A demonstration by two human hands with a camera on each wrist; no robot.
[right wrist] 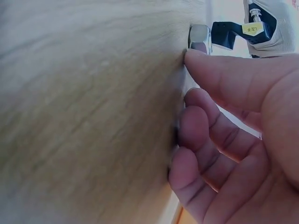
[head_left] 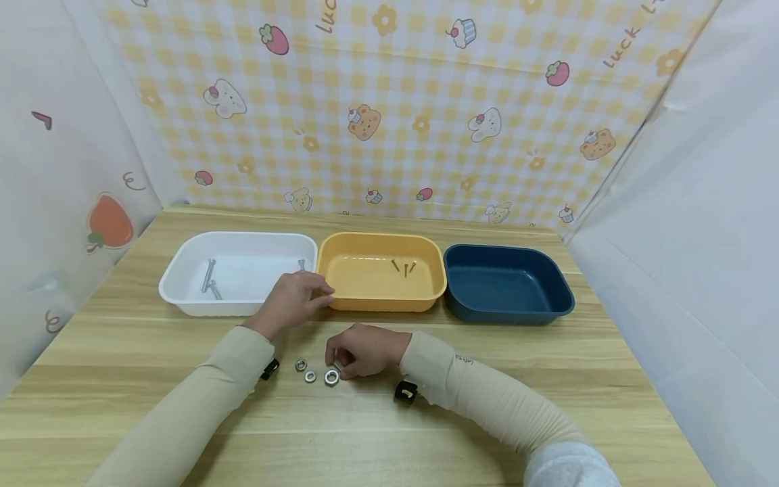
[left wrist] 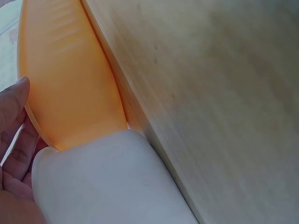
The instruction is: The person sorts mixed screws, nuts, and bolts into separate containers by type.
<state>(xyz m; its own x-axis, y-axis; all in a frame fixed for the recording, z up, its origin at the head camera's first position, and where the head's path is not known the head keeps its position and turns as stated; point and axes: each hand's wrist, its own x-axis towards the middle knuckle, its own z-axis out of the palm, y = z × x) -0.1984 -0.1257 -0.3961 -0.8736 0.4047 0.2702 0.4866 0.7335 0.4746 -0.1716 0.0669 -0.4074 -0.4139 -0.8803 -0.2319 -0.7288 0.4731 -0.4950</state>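
Note:
My left hand [head_left: 295, 301] is at the meeting corner of the white bin [head_left: 182, 301] and the yellow bin [head_left: 383, 304]. In the left wrist view its thumb [left wrist: 16, 98] lies right at the yellow rim, with the other fingers behind the rims. Over the table, my right hand [head_left: 368, 350] has bent fingers, its thumb and index fingertips right at the edge of a large steel nut [head_left: 331, 383]. The right wrist view shows the thumb tip overlapping that nut [right wrist: 200, 38]; I cannot tell whether it is pinched. Two smaller nuts [head_left: 301, 365] [head_left: 310, 377] lie left of it.
Long silver bolts [head_left: 208, 276] lie in the white bin, one partly behind my left hand. Small brownish screws [head_left: 406, 270] lie in the yellow bin. A dark blue bin [head_left: 508, 316] stands at the right end of the row. Patterned cloth [head_left: 420, 88] hangs behind the wooden table [head_left: 316, 446].

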